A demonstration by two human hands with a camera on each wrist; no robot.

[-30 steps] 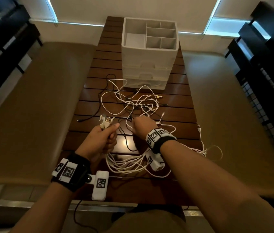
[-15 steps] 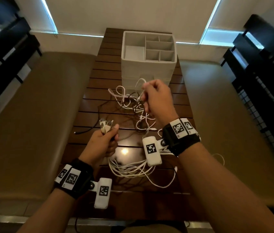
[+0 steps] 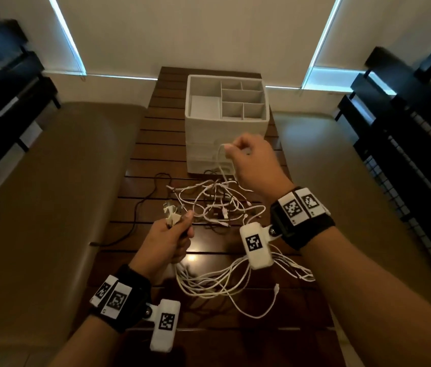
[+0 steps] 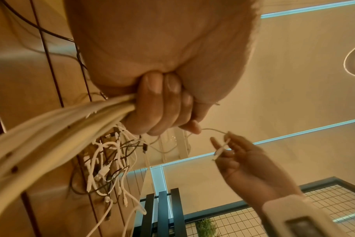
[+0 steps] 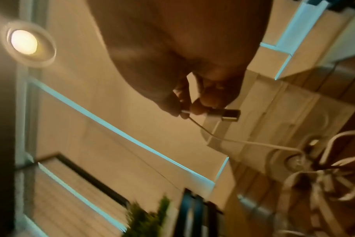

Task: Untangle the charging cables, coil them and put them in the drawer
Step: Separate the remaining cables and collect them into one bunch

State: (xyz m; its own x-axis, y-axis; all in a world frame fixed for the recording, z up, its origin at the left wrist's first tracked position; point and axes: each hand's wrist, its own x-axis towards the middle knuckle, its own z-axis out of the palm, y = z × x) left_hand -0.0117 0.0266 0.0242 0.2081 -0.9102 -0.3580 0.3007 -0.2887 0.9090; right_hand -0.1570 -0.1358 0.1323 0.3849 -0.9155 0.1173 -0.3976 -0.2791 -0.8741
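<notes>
A tangle of white and black charging cables point(image 3: 217, 205) lies mid-table. My left hand point(image 3: 172, 234) grips a bundle of white cables point(image 4: 57, 126), their plug ends point(image 3: 170, 214) sticking up past my thumb; loose loops point(image 3: 217, 282) trail toward me. My right hand point(image 3: 246, 154) is raised in front of the white drawer unit point(image 3: 225, 144) and pinches the plug end of one white cable point(image 5: 195, 112), whose strand point(image 3: 221, 165) runs down into the tangle. The unit's top tray point(image 3: 203, 83) has open compartments; its drawers look closed.
The slatted wooden table point(image 3: 156, 144) runs between two tan cushioned benches point(image 3: 37, 194). A black cable point(image 3: 135, 221) strays left of the tangle. Dark shelving point(image 3: 407, 154) stands at both sides.
My right hand has left the tangle and risen toward the drawer unit, drawing one white cable up with it. My left hand has stayed put holding its bundle.
</notes>
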